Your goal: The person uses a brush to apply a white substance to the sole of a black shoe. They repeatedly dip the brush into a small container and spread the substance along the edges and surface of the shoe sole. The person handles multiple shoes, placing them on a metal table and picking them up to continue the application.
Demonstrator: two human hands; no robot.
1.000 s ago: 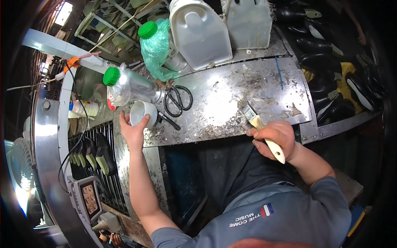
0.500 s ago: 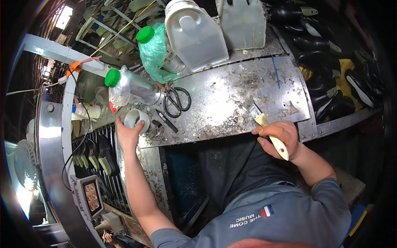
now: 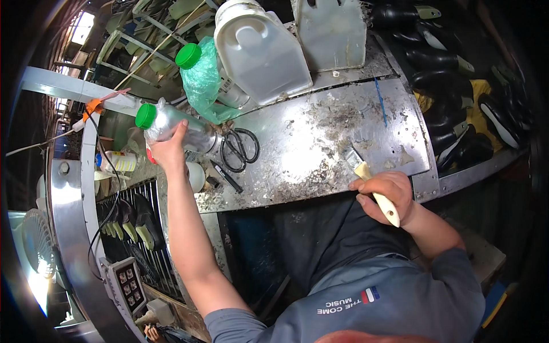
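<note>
My left hand (image 3: 167, 147) is closed around a clear bottle (image 3: 197, 128) with a green cap and plastic film about its neck; the bottle leans over on the metal worktop (image 3: 274, 128). Partly hidden behind my left wrist stands a white cup (image 3: 195, 176). Just right of it lie a black marker pen (image 3: 226, 176) and black-handled scissors (image 3: 240, 150). In my right hand (image 3: 392, 193), fingers wrapped about its pale wooden handle, is a flat paintbrush (image 3: 377, 191). Its bristles point away from me, over the worktop's near edge area.
A second green-capped bottle (image 3: 203, 80) in green plastic stands behind, beside two whitish plastic containers (image 3: 260, 54) (image 3: 331, 37). Black shoes (image 3: 457, 108) fill a rack at right; more shoe parts (image 3: 143, 226) hang at left. A floodlight (image 3: 127, 286) sits lower left, near another person's hand (image 3: 152, 332).
My left hand has left the white cup and moved away from me onto the green-capped bottle. My right hand keeps the paintbrush almost in place. The view has shifted slightly.
</note>
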